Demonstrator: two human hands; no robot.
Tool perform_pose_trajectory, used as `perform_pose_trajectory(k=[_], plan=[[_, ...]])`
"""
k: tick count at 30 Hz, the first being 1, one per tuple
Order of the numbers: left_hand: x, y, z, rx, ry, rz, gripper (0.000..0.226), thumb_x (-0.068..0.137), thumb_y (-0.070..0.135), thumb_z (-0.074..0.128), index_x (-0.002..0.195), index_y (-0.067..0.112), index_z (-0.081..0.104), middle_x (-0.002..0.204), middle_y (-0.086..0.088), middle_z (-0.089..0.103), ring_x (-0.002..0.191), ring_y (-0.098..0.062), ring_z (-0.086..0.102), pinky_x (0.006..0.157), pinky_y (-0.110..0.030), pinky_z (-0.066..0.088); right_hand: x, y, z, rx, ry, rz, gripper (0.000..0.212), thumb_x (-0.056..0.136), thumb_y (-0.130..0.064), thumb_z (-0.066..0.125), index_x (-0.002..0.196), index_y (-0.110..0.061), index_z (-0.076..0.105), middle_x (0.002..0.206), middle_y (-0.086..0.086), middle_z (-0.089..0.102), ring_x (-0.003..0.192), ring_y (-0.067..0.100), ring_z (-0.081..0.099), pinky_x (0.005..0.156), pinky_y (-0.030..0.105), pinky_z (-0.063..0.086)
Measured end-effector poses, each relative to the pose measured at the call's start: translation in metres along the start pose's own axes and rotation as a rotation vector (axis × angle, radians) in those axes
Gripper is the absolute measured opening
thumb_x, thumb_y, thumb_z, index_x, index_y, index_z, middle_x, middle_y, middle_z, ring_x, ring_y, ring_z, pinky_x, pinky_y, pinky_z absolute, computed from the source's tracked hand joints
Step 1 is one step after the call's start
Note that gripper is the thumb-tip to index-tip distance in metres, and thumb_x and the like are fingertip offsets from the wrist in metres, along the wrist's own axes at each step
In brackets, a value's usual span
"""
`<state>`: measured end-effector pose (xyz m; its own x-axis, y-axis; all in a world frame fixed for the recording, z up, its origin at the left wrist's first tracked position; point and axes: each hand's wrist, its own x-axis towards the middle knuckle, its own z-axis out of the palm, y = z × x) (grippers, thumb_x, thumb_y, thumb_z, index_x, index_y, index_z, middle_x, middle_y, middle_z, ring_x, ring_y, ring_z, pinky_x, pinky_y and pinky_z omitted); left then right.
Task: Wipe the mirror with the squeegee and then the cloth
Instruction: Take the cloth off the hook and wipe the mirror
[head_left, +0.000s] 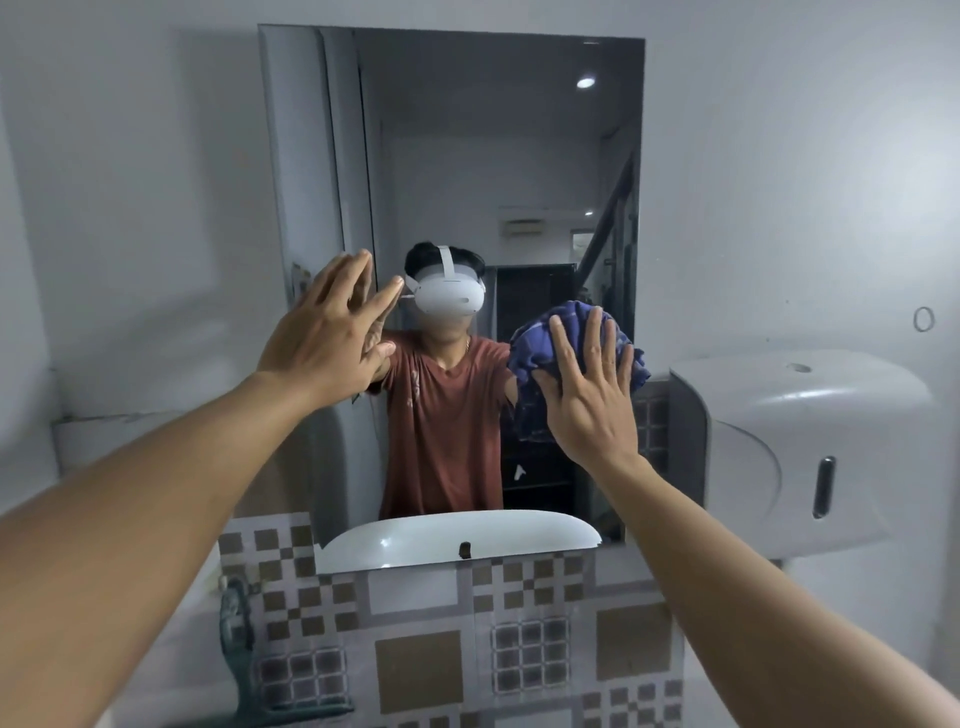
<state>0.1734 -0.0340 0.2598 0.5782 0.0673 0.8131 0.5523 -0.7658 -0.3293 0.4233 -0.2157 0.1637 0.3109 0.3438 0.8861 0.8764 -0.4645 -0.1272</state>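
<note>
A rectangular mirror (467, 156) hangs on the grey wall in front of me. My right hand (592, 395) presses a crumpled blue checked cloth (535, 338) flat against the glass at the mirror's lower right, with the fingers spread over it. My left hand (322, 332) lies flat on the mirror's left side, fingers apart, holding nothing. A dark green handled object (234, 629), possibly the squeegee, stands at the lower left; I cannot tell for certain what it is.
A white wall dispenser (810, 441) juts out just right of the mirror. Brown and grey patterned tiles (415, 670) cover the wall below it. The mirror reflects a white basin (457, 535) and a person wearing a headset.
</note>
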Motion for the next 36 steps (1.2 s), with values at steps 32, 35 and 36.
perform_pose_trajectory(k=[32,35,36], plan=[[-0.022,-0.006,0.014,-0.012,0.014,-0.010,0.076,0.089,0.046,0.065,0.154,0.021,0.034,0.161,-0.018,0.023,0.150,-0.037,0.020,0.109,-0.057,0.044,-0.083,-0.092,0.071,-0.036,0.028,-0.252,0.059,0.105,-0.042,0.034,0.158,-0.017,0.028,0.162,0.025,0.026,0.153,0.042,0.017,0.121,0.066,0.013],[-0.020,-0.010,0.012,-0.019,0.031,0.005,0.070,0.091,0.043,0.063,0.153,0.021,0.039,0.158,-0.018,0.029,0.148,-0.036,0.025,0.108,-0.056,0.045,-0.074,-0.122,0.079,-0.028,0.038,-0.355,0.055,0.105,-0.042,0.037,0.153,-0.014,0.037,0.161,0.023,0.031,0.151,0.041,0.023,0.121,0.065,0.017],[-0.020,-0.012,0.011,-0.018,0.043,0.013,0.066,0.093,0.041,0.062,0.151,0.021,0.042,0.157,-0.018,0.033,0.147,-0.036,0.028,0.106,-0.055,0.047,-0.072,-0.132,0.082,-0.025,0.042,-0.387,0.055,0.106,-0.042,0.038,0.153,-0.013,0.037,0.162,0.023,0.030,0.151,0.041,0.024,0.121,0.064,0.018]])
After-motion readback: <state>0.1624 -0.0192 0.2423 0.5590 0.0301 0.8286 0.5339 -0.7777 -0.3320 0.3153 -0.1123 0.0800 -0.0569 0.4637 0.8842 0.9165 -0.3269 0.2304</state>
